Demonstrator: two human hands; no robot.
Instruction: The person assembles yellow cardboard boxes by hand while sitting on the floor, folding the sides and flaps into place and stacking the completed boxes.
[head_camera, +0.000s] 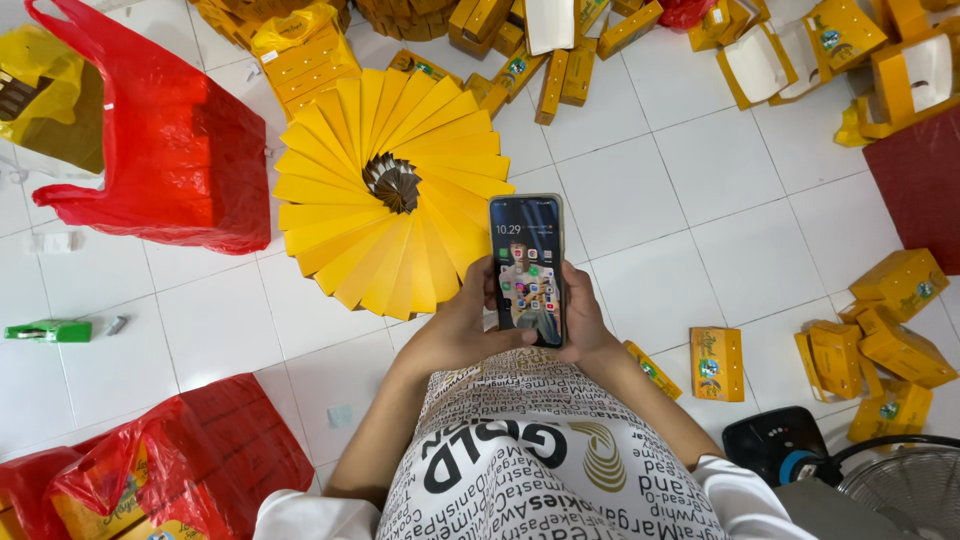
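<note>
I hold a smartphone (527, 268) upright in front of my chest with both hands. Its screen is lit and shows rows of app icons. My left hand (468, 318) wraps its left edge, thumb on the screen's lower part. Along the phone's right edge and back lies my right hand (583, 320). Just beyond the phone, a round fanned stack of flat yellow cartons (385, 190) lies on the white tiled floor (640, 200).
Red plastic bags stand at upper left (170, 140) and lower left (190, 460). Folded yellow boxes (895, 330) lie at right and along the top (560, 60). A green tape dispenser (45, 330) sits at left, a fan (900, 490) at lower right.
</note>
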